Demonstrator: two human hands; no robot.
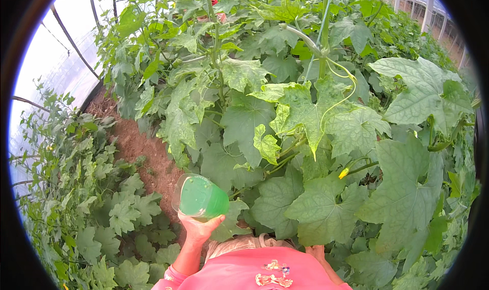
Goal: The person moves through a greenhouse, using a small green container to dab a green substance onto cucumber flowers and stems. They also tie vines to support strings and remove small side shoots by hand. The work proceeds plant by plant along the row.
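My left hand (200, 229) grips a clear plastic tub (204, 196) with bright green liquid in it. The tub is tilted, its wide rim towards the upper left. Beyond it spread the broad lobed leaves (244, 122) of a gourd vine, luffa by its look. My right hand (315, 250) is low beside my body, mostly hidden under a large leaf (330, 206); its fingers do not show. Above that leaf hangs a yellow flower bud (344, 173) on a green stalk. A curling tendril (353, 87) comes off the thick upright stem (324, 34).
Bare reddish soil (147, 156) forms a narrow path on the left, with more vines (88, 202) beyond it. A thin blue-green string (320, 30) runs along the main stem. Plastic greenhouse film (57, 57) on dark ribs curves at the upper left. Pale posts (428, 11) stand far right.
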